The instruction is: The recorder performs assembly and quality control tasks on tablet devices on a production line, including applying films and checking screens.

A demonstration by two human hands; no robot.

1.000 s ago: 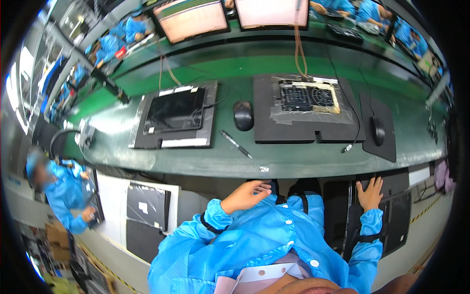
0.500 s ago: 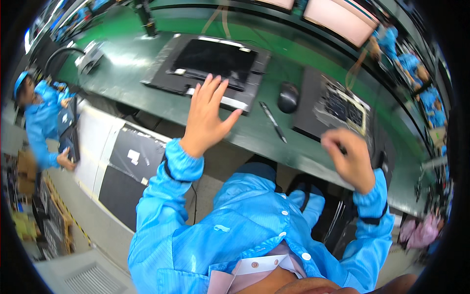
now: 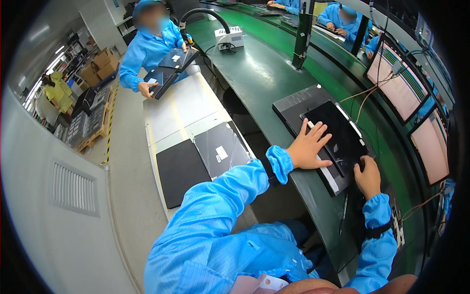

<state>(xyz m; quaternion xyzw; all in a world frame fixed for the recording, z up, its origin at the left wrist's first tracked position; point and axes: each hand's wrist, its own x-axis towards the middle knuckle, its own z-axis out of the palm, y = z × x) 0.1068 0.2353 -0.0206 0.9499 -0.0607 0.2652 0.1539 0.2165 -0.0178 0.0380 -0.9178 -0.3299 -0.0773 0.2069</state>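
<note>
Left hand [image 3: 308, 147] open, fingers spread over the near edge of the black panel [image 3: 345, 139] (touching or hovering, can't tell). Right hand [image 3: 368, 179] half-curled at the panel's corner; can't confirm a grip. Panel lies flat on the dark pad [image 3: 289, 107], on the green bench [image 3: 252, 73]. Step in hand reads as getting both hands to the panel; next move calls for even, light contact at both sides. Versus half a second ago: right hand was well apart from the panel, now beside it; view's swung left.

Nothing could be read. White label [image 3: 222, 153] lay on film-wrapped dark panel [image 3: 208, 141], print too small; monitor screen [image 3: 395, 90] rows [image 3: 409, 71] blurred.
</note>
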